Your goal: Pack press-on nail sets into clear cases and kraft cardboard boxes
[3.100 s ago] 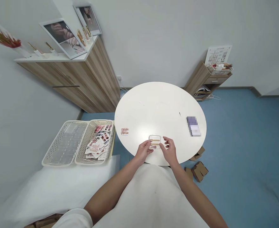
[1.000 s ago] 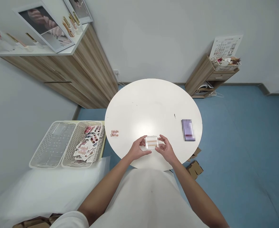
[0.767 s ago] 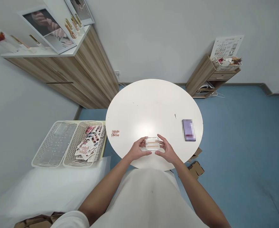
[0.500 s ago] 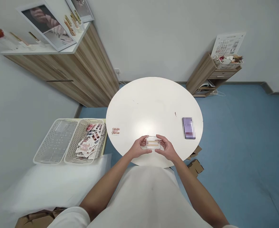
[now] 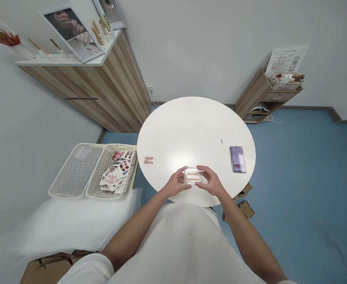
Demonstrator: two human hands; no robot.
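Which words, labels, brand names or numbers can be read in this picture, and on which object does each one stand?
No text can be read.
Chart board on the small cabinet: rows of print and samples, too small to read.
Purple object on the white table: blurred.
Cards in the basket: too small to read.
Clear box held by the left hand and right hand: no lettering visible.

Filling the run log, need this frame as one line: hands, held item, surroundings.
left hand: holds clear case | right hand: holds same case | case: over round table near edge | nail card: left on table
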